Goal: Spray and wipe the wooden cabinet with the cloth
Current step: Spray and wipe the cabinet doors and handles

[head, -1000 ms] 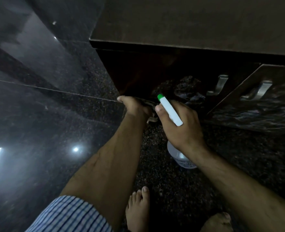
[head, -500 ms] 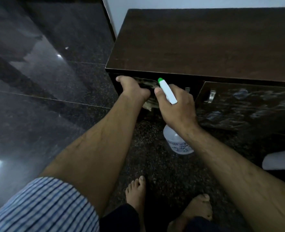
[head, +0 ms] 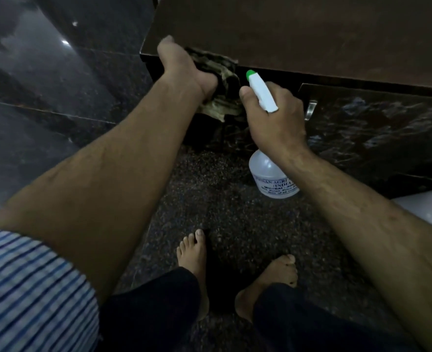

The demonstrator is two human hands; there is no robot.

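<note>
A low dark wooden cabinet (head: 311,34) fills the top right of the head view. My left hand (head: 181,67) grips a crumpled, dark patterned cloth (head: 217,69) against the cabinet's front left corner, at the top edge. Just to its right, my right hand (head: 273,115) holds a clear spray bottle (head: 273,174) by its white head with a green nozzle, which points up toward the cabinet's front edge. The bottle's body hangs below my wrist.
A cabinet door (head: 377,133) with a metal handle (head: 310,110) stands ajar to the right of the bottle. Glossy dark stone floor (head: 44,97) lies to the left. My bare feet (head: 194,260) stand on speckled floor below. A white object (head: 428,207) sits at the right edge.
My left hand has slid the cloth up from the bottom of the cabinet front to its top edge. My right hand with the bottle has risen alongside it.
</note>
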